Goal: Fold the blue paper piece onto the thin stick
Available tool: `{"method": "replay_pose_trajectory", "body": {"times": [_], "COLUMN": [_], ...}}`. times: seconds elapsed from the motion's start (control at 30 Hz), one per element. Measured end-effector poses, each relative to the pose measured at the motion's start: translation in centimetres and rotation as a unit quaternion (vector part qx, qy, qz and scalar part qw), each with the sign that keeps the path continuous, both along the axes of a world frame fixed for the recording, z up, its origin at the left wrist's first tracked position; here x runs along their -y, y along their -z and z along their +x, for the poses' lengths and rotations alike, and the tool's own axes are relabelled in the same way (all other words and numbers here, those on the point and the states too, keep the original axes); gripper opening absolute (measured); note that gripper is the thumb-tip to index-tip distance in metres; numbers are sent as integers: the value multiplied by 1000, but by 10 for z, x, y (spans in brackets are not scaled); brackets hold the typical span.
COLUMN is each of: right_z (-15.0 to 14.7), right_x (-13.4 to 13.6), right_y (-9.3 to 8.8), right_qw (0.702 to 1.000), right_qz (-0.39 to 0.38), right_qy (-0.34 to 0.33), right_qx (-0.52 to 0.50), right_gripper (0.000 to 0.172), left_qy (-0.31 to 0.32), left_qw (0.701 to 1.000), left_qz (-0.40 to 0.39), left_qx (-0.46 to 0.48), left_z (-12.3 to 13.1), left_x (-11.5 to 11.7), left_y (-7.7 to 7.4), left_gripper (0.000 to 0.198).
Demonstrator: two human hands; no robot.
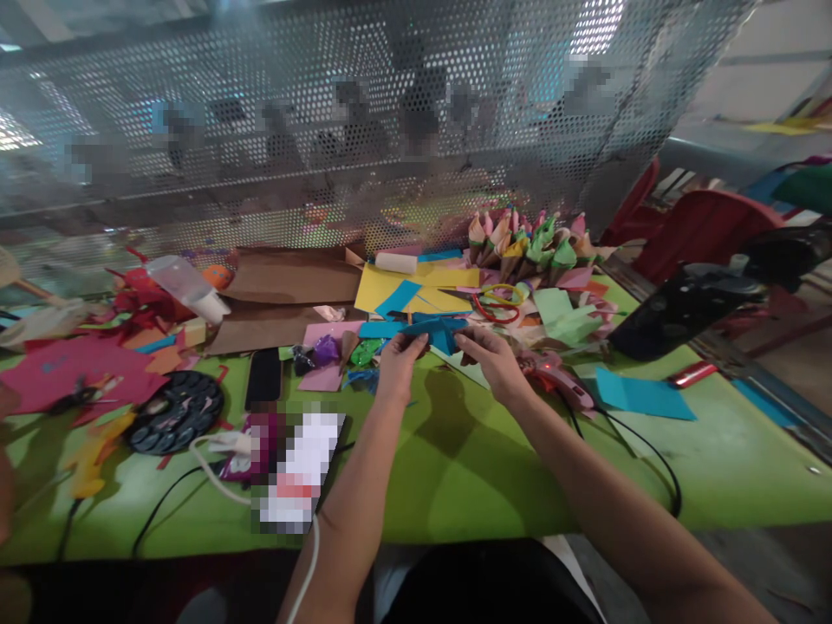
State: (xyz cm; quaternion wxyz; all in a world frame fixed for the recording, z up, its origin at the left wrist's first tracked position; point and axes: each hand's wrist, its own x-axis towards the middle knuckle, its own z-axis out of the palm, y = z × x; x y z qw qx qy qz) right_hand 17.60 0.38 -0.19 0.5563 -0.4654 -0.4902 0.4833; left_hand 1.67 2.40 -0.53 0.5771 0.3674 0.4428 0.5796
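A folded piece of blue paper (437, 333) is held up above the green table (448, 498), stretched between both hands. My left hand (404, 357) pinches its left end between thumb and fingers. At its right end my right hand (489, 354) grips it the same way. Just beyond lie blue strips and yellow paper sheets (419, 286). To the right of my right hand rests a pink glue gun (560, 381) with a small red light and a black cable. Crumpled purple paper (325, 350) and green paper (366, 351) lie left of my left hand.
Paper cones (529, 238) stand in a cluster at the back right. A dark bottle (676, 312) leans at the right. A black round tray (175, 412), a yellow glue gun (97, 455), phones and cables lie left. Perforated metal sheeting (292, 147) stands behind the table.
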Motion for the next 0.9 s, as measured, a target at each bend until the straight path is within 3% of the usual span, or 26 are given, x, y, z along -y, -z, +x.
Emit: {"method": "replay_pose_trajectory", "body": {"times": [0.33, 0.9], "right_z": [-4, 2], "right_x": [-3, -2], "right_y": [4, 12], "right_qw": [998, 999], "right_qz": [-28, -9], "right_qy": [-21, -30], "right_qx": [-43, 13], "right_gripper": [48, 41], "left_qy": [28, 47], "left_qw": [995, 998], "left_qz": [27, 17], "left_qx": [-93, -37], "left_z": [1, 3], "left_x": [2, 2], "left_y": [3, 7], "left_gripper": [44, 38]}}
